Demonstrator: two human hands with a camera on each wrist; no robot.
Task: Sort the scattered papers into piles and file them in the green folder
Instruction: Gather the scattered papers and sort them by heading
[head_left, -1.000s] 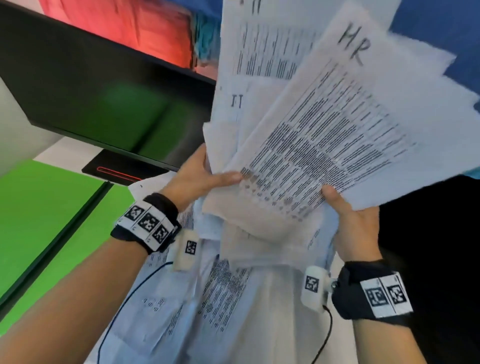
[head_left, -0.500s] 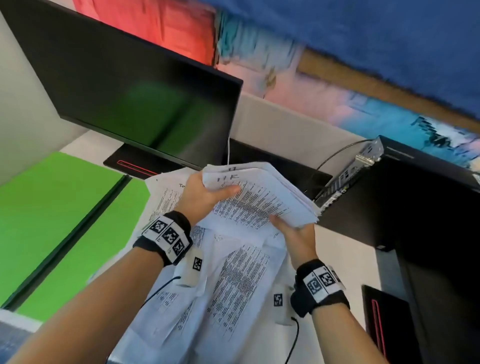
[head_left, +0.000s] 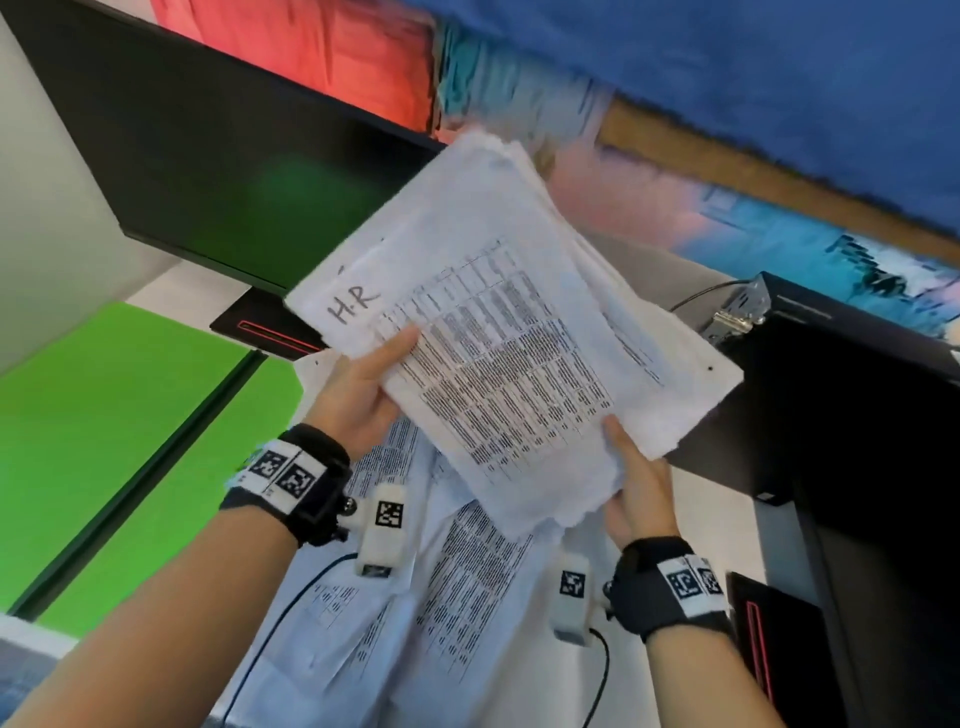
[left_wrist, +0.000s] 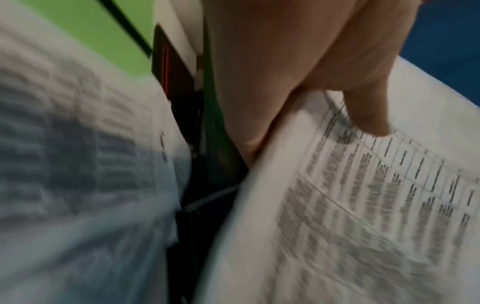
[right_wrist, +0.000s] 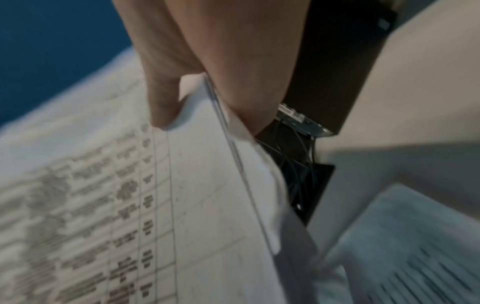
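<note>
Both hands hold one thick stack of printed sheets (head_left: 498, 332) up off the counter (head_left: 711, 499), tilted, with "H.R" handwritten on the top page. The left hand (head_left: 358, 400) pinches the stack's near-left edge, thumb on top across the print and fingers hidden beneath. The right hand (head_left: 636, 488) clamps the lower corner the same way; the right wrist view shows its thumb pressed on the top sheet and the layered edges beside it.

The stack is not squared: sheet edges fan out along its right side and the lower edge looks ragged. Since each hand grips only an edge, the far sheets are probably held by friction alone, so a quick tilt or a loosened thumb could let them slide out.

Under the forearms more loose papers (head_left: 457, 587) lie overlapping on the counter. Anything that slips would likely land among them and mix a sorted group back into the unsorted ones. The wrist cables trailing over those sheets could also drag them.

The green folder (head_left: 130, 431) lies open at the left, apart from the stack, with no papers visible on it. A swing toward it passes close to the monitor (head_left: 244, 171), whose lower edge might catch the raised corner.
</note>
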